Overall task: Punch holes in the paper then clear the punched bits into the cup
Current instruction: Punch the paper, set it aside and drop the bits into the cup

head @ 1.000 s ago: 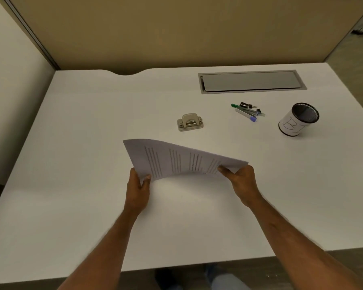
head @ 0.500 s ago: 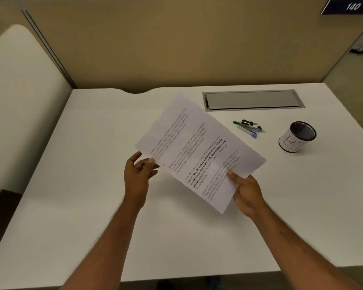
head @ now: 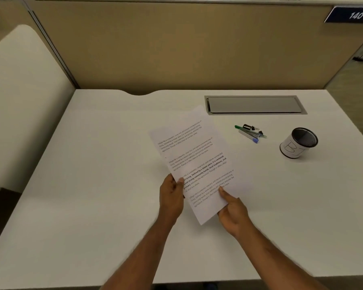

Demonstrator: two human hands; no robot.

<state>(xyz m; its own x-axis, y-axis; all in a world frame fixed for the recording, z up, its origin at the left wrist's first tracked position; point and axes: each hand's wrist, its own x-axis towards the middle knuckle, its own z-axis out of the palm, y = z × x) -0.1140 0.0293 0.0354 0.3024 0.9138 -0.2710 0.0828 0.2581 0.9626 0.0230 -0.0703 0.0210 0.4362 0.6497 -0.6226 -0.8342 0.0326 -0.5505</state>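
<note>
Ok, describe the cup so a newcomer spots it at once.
Find the grey hatch set at the far right of the white desk. Just nearer, right of the pens, stands the cup. It alone is round: black mesh in a white wrap with a drawn letter.

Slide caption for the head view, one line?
Left hand and right hand hold a printed sheet over the desk; cup and pens at right.

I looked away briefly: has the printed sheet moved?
Yes. The printed sheet swung lengthwise and outward: its far corner now appears beside the metal hatch, where before it stopped well short.
</note>
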